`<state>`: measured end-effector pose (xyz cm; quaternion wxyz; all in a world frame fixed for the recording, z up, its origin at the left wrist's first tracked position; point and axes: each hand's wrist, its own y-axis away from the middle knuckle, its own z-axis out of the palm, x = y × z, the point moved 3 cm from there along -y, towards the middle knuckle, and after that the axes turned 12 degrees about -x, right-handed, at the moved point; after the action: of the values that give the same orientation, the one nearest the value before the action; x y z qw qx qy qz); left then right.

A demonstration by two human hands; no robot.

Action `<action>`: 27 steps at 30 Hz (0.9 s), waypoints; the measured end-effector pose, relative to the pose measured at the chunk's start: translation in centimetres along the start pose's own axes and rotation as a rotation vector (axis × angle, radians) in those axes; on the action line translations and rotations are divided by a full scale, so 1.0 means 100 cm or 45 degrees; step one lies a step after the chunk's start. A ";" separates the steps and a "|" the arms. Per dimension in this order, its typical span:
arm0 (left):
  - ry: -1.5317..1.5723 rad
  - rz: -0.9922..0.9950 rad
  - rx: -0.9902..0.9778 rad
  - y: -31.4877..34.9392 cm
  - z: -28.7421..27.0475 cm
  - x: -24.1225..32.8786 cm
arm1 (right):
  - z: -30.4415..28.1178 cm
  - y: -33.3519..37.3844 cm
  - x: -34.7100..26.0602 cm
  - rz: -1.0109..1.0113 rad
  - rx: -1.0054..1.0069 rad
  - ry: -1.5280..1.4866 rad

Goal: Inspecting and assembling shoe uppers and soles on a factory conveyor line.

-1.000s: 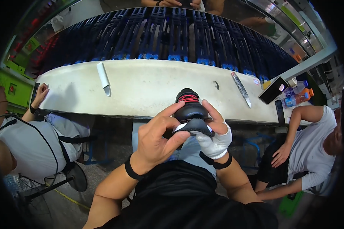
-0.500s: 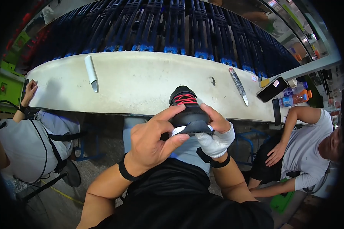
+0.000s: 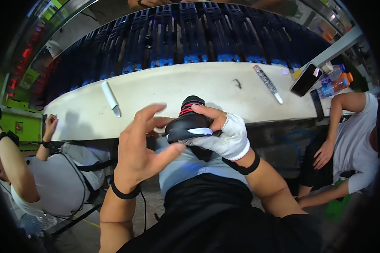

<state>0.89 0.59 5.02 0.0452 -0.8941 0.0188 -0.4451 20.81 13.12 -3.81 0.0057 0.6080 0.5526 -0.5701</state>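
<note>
A black shoe (image 3: 185, 127) with red laces and a white patch near its sole is held above my lap, just off the table's near edge. My right hand (image 3: 229, 137), in a white glove that leaves the fingertips bare, grips it from the right, thumb near the laces and fingers underneath. My left hand (image 3: 136, 149) is spread at the shoe's left side, thumb stretched toward the sole; whether its fingertips touch the shoe I cannot tell.
On the pale table (image 3: 164, 88) lie a white tube-like tool (image 3: 110, 99), a knife-like tool with a wrapped handle (image 3: 267, 83) and a small dark scrap (image 3: 237, 84). At right are a phone (image 3: 307, 80) and bottles (image 3: 334, 87). Blue racks (image 3: 194, 38) stand behind; people sit on both sides.
My left hand has let go of the shoe's toe and spread open to the left. The shoe has turned and tilted in my right hand, showing its side.
</note>
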 end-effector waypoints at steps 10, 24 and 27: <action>-0.196 0.072 -0.039 0.021 0.012 -0.032 | -0.002 0.011 -0.020 0.492 -0.459 0.568; -0.185 0.078 0.041 0.034 0.024 -0.019 | -0.003 0.028 -0.007 0.632 -0.382 0.804; -0.249 0.291 0.102 0.017 0.040 -0.005 | -0.027 0.030 -0.021 0.453 -0.345 0.902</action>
<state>3.82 -0.82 2.10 0.1329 -0.9228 0.0982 -0.3481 25.27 12.30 -3.25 -0.0065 0.8462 0.4766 -0.2382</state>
